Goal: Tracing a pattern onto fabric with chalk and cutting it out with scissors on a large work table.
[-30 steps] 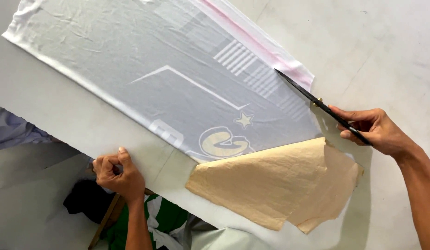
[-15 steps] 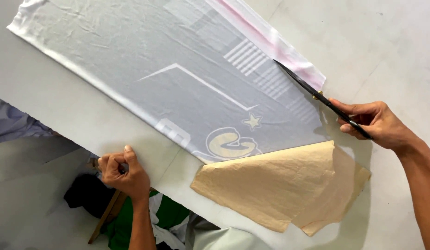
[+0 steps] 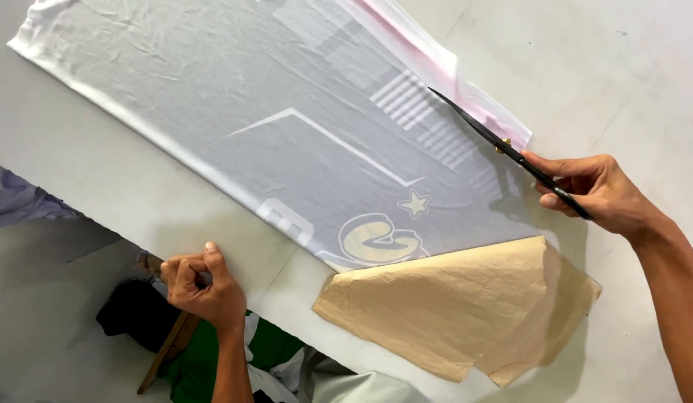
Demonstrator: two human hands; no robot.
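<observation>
Head view: fingers (image 3: pixel 563 166) of the right hand (image 3: pixel 596 194) were closed around the handles of black scissors (image 3: pixel 503 149), blades pointing to 10 o'clock over the fabric (image 3: pixel 286 127). Left hand (image 3: pixel 201 283) was curled shut on the surface (image 3: pixel 100 179) edge at 7 o'clock, holding nothing visible. Risk: the thin, wrinkled, translucent white cloth with its pink strip was unpinned and could bunch or skew under the blades. Creased tan paper (image 3: pixel 443 306) lay at 5 o'clock, one corner folded.
</observation>
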